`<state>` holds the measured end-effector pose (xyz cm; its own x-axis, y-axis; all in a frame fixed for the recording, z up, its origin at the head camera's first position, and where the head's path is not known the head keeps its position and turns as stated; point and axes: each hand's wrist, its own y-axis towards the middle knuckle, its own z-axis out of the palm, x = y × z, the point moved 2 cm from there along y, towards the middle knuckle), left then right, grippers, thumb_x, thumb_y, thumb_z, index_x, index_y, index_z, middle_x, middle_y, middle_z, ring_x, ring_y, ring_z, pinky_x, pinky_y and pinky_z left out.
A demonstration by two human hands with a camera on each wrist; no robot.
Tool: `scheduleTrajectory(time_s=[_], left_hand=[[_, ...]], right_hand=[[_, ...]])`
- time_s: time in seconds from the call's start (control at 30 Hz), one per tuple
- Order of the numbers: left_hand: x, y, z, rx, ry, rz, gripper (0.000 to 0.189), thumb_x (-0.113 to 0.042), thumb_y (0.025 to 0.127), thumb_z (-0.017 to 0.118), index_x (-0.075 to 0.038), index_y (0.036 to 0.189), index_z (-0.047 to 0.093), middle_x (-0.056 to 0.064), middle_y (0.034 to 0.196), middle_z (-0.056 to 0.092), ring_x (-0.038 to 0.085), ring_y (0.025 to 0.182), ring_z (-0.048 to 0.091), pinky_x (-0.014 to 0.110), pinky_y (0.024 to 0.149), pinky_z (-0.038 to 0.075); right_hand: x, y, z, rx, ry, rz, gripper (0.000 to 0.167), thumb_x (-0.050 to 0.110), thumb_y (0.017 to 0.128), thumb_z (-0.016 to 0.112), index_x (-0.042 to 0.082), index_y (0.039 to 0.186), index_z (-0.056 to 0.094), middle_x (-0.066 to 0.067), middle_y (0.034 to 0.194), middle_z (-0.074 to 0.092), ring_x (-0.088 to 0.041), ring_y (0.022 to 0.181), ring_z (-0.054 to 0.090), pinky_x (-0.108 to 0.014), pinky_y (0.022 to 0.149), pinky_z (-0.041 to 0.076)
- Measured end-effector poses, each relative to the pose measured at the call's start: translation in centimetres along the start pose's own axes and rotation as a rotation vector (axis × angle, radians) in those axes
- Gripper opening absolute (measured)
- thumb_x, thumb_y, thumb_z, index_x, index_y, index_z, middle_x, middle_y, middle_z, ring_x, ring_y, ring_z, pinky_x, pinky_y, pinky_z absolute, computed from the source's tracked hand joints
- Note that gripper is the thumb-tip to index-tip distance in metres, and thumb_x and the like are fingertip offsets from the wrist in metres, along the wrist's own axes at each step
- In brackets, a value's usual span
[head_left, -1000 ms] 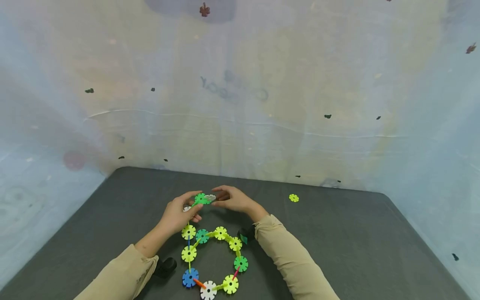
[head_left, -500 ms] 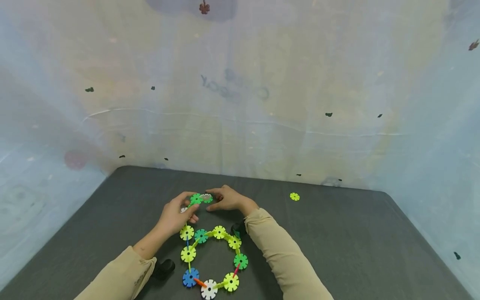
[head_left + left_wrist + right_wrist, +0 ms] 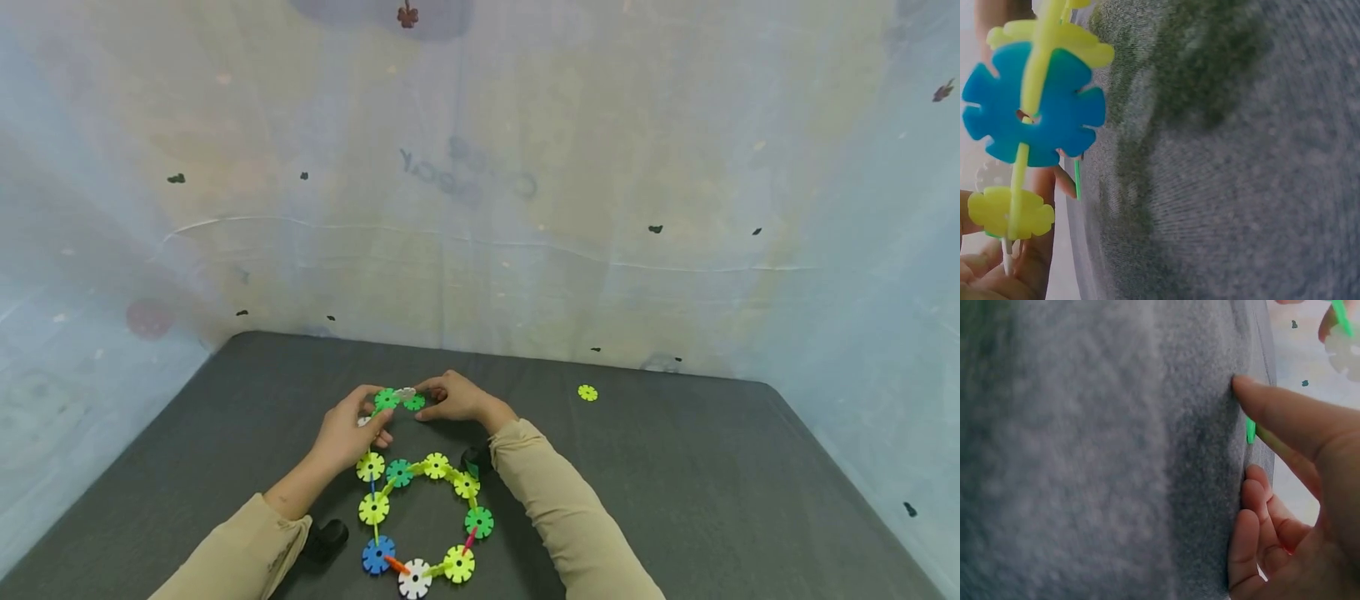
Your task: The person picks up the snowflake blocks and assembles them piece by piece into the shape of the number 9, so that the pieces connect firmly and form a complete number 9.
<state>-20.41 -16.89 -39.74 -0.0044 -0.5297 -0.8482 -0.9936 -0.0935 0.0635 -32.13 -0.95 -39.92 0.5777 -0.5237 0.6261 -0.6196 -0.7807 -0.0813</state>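
My left hand grips a green snowflake disc at the upper end of a linked chain. A white disc sticks out from it towards the right, and another white disc is partly hidden by the fingers. Below, the chain joins a ring of snowflake discs on the table, including a blue disc and a white disc. My right hand is at a separate green disc, thumb and index finger spread at its edges. The right wrist view shows the thumb tip touching the table.
A lone yellow disc lies on the dark grey table at the right. Pale printed sheeting rises behind and at both sides. Black wrist devices show near both cuffs.
My left hand has shifted slightly left with the green and white discs, uncovering the separate green disc. The right hand has also moved left, its thumb and index finger now around that disc.
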Motion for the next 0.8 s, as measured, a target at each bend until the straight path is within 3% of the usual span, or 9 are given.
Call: scheduleTrajectory(time_s=[0.07, 0.13, 0.17, 0.23, 0.33, 0.63, 0.8], left_hand=[[0.1, -0.1, 0.0, 0.002, -0.010, -0.019, 0.043, -0.009, 0.097, 0.056, 0.003, 0.135, 0.041, 0.023, 0.100, 0.064, 0.019, 0.064, 0.068, 0.031, 0.058, 0.055], [0.1, -0.1, 0.0, 0.006, -0.024, -0.035, 0.043, -0.008, 0.097, 0.056, 0.003, 0.136, 0.040, 0.023, 0.100, 0.064, 0.019, 0.063, 0.068, 0.031, 0.058, 0.055], [0.1, -0.1, 0.0, 0.008, -0.030, -0.041, 0.044, -0.008, 0.097, 0.056, 0.003, 0.136, 0.040, 0.023, 0.099, 0.064, 0.019, 0.063, 0.068, 0.031, 0.058, 0.055], [0.1, -0.2, 0.0, 0.010, -0.036, -0.046, 0.044, -0.007, 0.097, 0.056, 0.003, 0.136, 0.039, 0.024, 0.100, 0.064, 0.019, 0.063, 0.067, 0.031, 0.057, 0.055], [0.1, -0.1, 0.1, 0.012, -0.029, -0.045, 0.044, -0.007, 0.096, 0.056, 0.003, 0.136, 0.039, 0.024, 0.103, 0.064, 0.019, 0.062, 0.067, 0.031, 0.057, 0.055], [0.1, -0.1, 0.3, 0.009, -0.021, -0.032, 0.044, -0.007, 0.096, 0.057, 0.002, 0.136, 0.040, 0.026, 0.106, 0.064, 0.018, 0.061, 0.067, 0.030, 0.056, 0.055], [0.1, 0.0, 0.4, 0.010, -0.023, -0.030, 0.043, -0.007, 0.096, 0.057, 0.001, 0.135, 0.041, 0.028, 0.110, 0.063, 0.017, 0.061, 0.066, 0.029, 0.055, 0.055]], right_hand=[[0.0, -0.2, 0.1, -0.021, 0.011, 0.041, 0.043, 0.020, 0.087, 0.072, 0.011, 0.128, 0.063, -0.005, 0.085, 0.064, -0.011, 0.073, 0.052, -0.021, 0.067, 0.042], [0.0, -0.3, 0.2, -0.033, 0.037, 0.075, 0.041, 0.021, 0.086, 0.073, 0.014, 0.125, 0.065, -0.010, 0.109, 0.065, -0.018, 0.094, 0.060, -0.027, 0.079, 0.049], [0.0, -0.4, 0.3, -0.041, 0.050, 0.089, 0.040, 0.021, 0.085, 0.074, 0.016, 0.124, 0.066, -0.011, 0.120, 0.063, -0.021, 0.106, 0.060, -0.031, 0.085, 0.050], [0.0, -0.5, 0.3, -0.046, 0.075, 0.106, 0.038, 0.021, 0.085, 0.074, 0.017, 0.122, 0.067, -0.011, 0.128, 0.059, -0.025, 0.118, 0.056, -0.038, 0.094, 0.049], [0.0, -0.6, 0.4, -0.049, 0.089, 0.100, 0.035, 0.019, 0.084, 0.075, 0.016, 0.118, 0.069, -0.010, 0.126, 0.060, -0.026, 0.117, 0.056, -0.038, 0.094, 0.049], [-0.2, -1.2, 0.2, -0.055, 0.145, 0.087, 0.029, 0.013, 0.081, 0.077, 0.009, 0.107, 0.066, -0.003, 0.095, 0.062, -0.009, 0.081, 0.055, -0.022, 0.072, 0.047], [-0.4, -1.7, 0.1, -0.068, 0.224, 0.081, 0.022, 0.009, 0.084, 0.073, 0.005, 0.104, 0.064, -0.006, 0.087, 0.064, -0.011, 0.073, 0.057, -0.022, 0.065, 0.046]])
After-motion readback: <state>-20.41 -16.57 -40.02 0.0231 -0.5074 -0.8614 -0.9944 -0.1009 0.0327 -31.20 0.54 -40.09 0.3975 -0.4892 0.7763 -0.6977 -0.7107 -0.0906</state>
